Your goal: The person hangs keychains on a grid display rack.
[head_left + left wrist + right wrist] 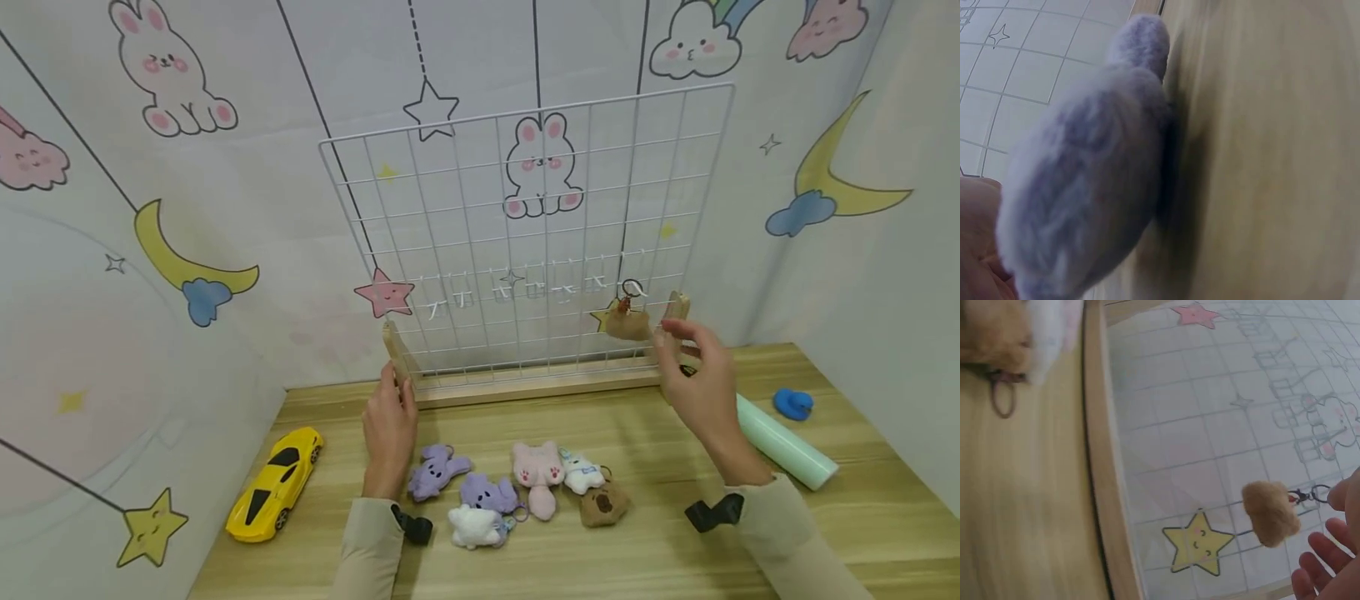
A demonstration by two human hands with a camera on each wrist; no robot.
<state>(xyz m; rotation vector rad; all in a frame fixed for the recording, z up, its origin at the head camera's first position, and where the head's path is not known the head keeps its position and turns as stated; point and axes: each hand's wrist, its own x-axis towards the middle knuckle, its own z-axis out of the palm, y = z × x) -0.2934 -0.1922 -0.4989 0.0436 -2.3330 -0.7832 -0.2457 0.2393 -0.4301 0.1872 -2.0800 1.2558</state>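
Note:
A white wire grid rack point(525, 242) stands upright in a wooden stand point(540, 383). My left hand point(392, 421) grips the stand's left upright, fingers on either side of it. At the right upright, my right hand point(701, 375) holds the wood between thumb and fingers. Just left of that hand, a brown plush keychain point(627, 325) hangs by its ring from a hook on the grid; the right wrist view shows this plush point(1271, 512) close to the fingertips. A purple plush keychain point(1085, 187) fills much of the left wrist view, below the left hand.
Purple plush keychains point(435, 473), white ones point(474, 527), a pink one point(537, 471) and a brown one point(602, 504) lie between the forearms. A yellow toy car point(276, 483) sits at left; a mint-green cylinder point(787, 443) and blue rubber duck point(793, 404) are at right. Several hooks point(502, 292) line the grid.

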